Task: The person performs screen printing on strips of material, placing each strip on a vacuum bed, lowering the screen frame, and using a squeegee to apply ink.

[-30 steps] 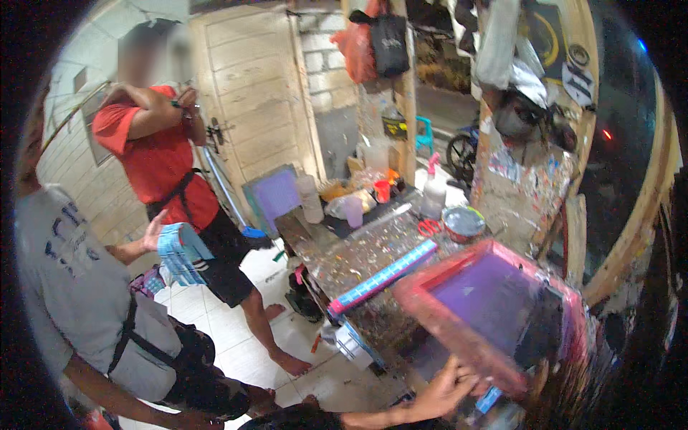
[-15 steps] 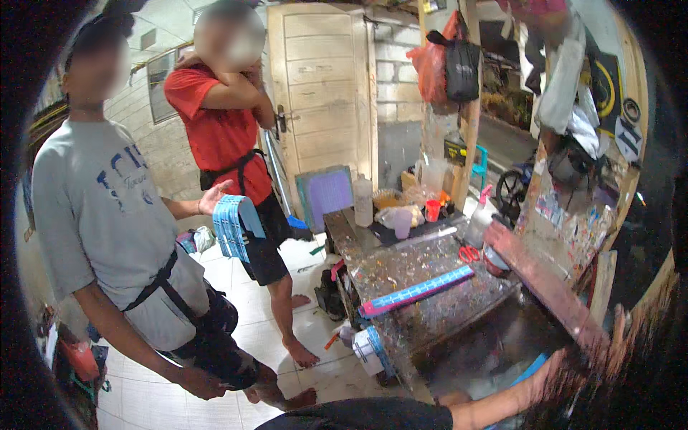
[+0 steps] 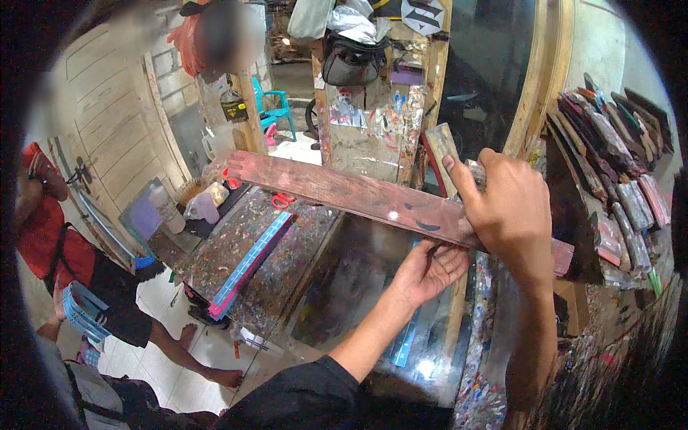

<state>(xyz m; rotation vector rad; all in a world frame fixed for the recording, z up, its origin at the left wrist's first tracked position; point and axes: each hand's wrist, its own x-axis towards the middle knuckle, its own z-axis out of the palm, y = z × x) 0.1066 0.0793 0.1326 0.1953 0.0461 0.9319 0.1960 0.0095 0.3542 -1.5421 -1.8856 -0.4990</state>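
A long wooden board (image 3: 344,192), stained red, is held up in front of me, slanting down from far left to near right. My right hand (image 3: 510,208) is closed around it near its right end, thumb lying along the face. Below the board's lower edge is my left hand (image 3: 430,274), palm up with fingers apart. Its fingertips are close to the board's underside; I cannot tell if they touch. Under my hands a dark glossy panel (image 3: 340,283) is set in the worktop, with a blue strip (image 3: 405,342) partly hidden by my left arm.
On the paint-spattered table (image 3: 279,269) lie a blue-and-pink strip (image 3: 251,265) and red scissors (image 3: 282,201). Several stained wooden blades (image 3: 595,143) lean at the right. Two people stand at the left; one hand there holds blue strips (image 3: 82,312). Bags (image 3: 355,61) hang at the back.
My view has swung to the right. The board now lies across the middle of the view, and my left hand has come beneath it. The two people have shifted to the left edge.
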